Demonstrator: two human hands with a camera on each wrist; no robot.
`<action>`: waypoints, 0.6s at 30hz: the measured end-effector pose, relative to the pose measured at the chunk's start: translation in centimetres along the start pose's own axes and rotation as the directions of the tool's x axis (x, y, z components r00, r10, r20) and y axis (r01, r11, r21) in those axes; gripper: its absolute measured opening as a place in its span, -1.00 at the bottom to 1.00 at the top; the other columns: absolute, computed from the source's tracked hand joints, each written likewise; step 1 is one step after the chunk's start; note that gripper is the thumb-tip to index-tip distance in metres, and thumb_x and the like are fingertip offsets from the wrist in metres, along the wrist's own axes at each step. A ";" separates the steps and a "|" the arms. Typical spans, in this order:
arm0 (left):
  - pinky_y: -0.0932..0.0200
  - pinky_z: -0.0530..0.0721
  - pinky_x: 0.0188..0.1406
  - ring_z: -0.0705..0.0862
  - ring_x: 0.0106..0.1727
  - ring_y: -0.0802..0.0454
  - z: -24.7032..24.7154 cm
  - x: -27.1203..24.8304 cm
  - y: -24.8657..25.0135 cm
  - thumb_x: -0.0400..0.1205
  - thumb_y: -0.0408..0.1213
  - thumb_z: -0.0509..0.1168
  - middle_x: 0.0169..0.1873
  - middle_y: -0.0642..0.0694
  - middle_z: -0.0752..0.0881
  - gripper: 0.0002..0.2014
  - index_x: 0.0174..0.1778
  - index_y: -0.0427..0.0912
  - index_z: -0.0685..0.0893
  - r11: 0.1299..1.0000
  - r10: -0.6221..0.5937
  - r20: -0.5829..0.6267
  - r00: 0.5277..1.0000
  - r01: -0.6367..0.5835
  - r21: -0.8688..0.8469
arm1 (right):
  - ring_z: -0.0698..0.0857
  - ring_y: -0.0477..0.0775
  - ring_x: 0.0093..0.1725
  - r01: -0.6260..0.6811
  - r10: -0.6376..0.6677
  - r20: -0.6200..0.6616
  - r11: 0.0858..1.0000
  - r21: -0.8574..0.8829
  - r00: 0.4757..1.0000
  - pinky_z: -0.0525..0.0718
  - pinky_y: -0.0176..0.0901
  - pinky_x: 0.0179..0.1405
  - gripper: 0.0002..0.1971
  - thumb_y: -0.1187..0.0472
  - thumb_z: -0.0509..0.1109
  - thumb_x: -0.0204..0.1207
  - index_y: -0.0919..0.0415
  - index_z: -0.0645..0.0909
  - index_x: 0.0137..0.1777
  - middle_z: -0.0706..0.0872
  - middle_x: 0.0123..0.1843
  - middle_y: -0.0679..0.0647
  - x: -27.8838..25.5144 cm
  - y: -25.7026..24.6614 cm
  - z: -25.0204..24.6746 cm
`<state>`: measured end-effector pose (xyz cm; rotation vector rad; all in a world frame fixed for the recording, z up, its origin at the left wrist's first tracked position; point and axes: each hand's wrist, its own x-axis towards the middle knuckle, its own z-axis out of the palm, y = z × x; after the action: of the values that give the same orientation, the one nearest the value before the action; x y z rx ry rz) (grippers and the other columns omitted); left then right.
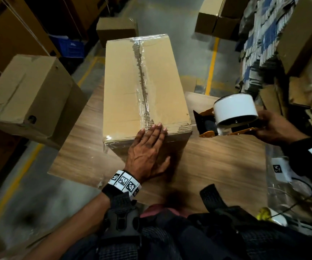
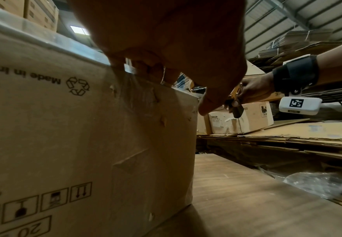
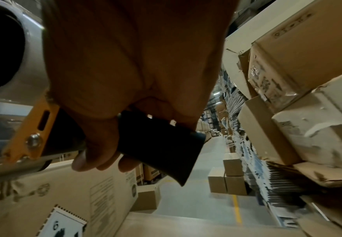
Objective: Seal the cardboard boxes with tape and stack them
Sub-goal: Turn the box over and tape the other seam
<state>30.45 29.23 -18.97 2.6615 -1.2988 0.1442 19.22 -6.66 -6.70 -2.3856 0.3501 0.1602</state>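
one taped cardboard box (image 1: 144, 87) on the counter (image 1: 217, 156), one tape dispenser (image 1: 226, 117), one tape roll (image 1: 234, 107), two hands in view, one blue crate (image 1: 70, 46), stacked boxes beyond, too many to count

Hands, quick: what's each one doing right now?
Left hand: open, fingers flat, pressing the tape at the near edge of the box.
Right hand: holding the tape dispenser.

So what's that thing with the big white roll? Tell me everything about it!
It's a tape dispenser, a handheld tape gun. It has an orange metal frame, a black roller at its front and a black handle, and carries a fat white roll of tape. The right hand grips its handle, holding it sideways above the wooden table, just right of the taped cardboard box.
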 end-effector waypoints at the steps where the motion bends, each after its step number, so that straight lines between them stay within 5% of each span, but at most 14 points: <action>1: -0.20 0.14 0.80 0.14 0.84 -0.05 0.0 0.0 0.0 0.66 0.26 0.21 0.82 -0.18 0.19 -0.11 0.83 -0.19 0.22 1.000 0.001 -0.002 1.000 -0.001 -0.002 | 0.58 -0.65 -0.39 -0.002 0.002 0.009 1.000 0.011 1.000 0.48 -0.67 -0.36 -0.35 0.62 0.58 0.42 -0.30 0.72 -0.42 0.64 -0.46 -0.60 -0.2 0.2 -0.2; 2: -0.20 0.15 0.79 0.15 0.84 -0.06 -0.1 0.0 0.0 0.66 0.26 0.22 0.81 -0.19 0.20 -0.11 0.82 -0.20 0.23 1.000 0.002 -0.007 1.000 -0.002 -0.006 | 0.57 -0.65 -0.40 -0.016 0.016 -0.004 1.000 0.012 1.000 0.48 -0.68 -0.36 -0.26 0.64 0.56 0.41 -0.42 0.73 -0.39 0.63 -0.48 -0.60 -0.4 0.4 -0.5; 5: -0.22 0.20 0.77 0.20 0.82 -0.08 -0.2 0.1 0.1 0.65 0.24 0.23 0.80 -0.20 0.24 -0.12 0.81 -0.22 0.27 1.000 0.000 -0.021 1.000 0.000 -0.013 | 0.54 -0.64 -0.48 -0.075 0.075 -0.059 0.997 0.003 0.995 0.48 -0.66 -0.41 -0.44 0.64 0.55 0.43 -0.07 0.61 -0.50 0.59 -0.56 -0.55 -0.7 1.5 -1.2; 9: -0.24 0.24 0.75 0.23 0.81 -0.10 -0.1 0.1 0.2 0.64 0.23 0.26 0.80 -0.20 0.26 -0.12 0.80 -0.22 0.28 1.000 -0.008 -0.034 0.999 0.007 -0.021 | 0.60 -0.47 -0.47 -0.087 0.085 -0.031 0.994 -0.071 0.996 0.44 -0.71 -0.40 -0.46 0.68 0.52 0.40 -0.04 0.56 -0.41 0.55 -0.67 -0.33 0.0 2.0 0.3; 13: -0.25 0.24 0.75 0.22 0.82 -0.09 -0.1 0.1 0.2 0.63 0.22 0.28 0.79 -0.19 0.27 -0.12 0.80 -0.21 0.29 1.000 -0.009 -0.038 0.999 0.008 -0.020 | 0.63 -0.14 -0.17 -0.098 0.108 0.065 0.985 -0.141 0.992 0.42 -0.75 -0.33 -0.65 0.64 0.48 0.46 0.15 0.68 -0.04 0.57 -0.27 -0.33 1.3 4.0 3.0; 18: -0.25 0.25 0.75 0.23 0.82 -0.08 0.0 0.1 0.2 0.62 0.21 0.30 0.79 -0.18 0.27 -0.12 0.80 -0.20 0.30 1.000 -0.017 -0.047 0.999 0.016 -0.023 | 0.71 0.08 0.07 -0.135 0.147 0.067 0.979 -0.152 0.987 0.51 -0.17 0.01 -0.69 0.48 0.54 0.51 0.21 0.71 0.21 0.71 -0.05 0.00 2.0 6.5 5.1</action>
<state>30.36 29.03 -18.88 2.6329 -1.2570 0.1875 19.07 -8.32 -15.03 -2.4908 0.4862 0.3542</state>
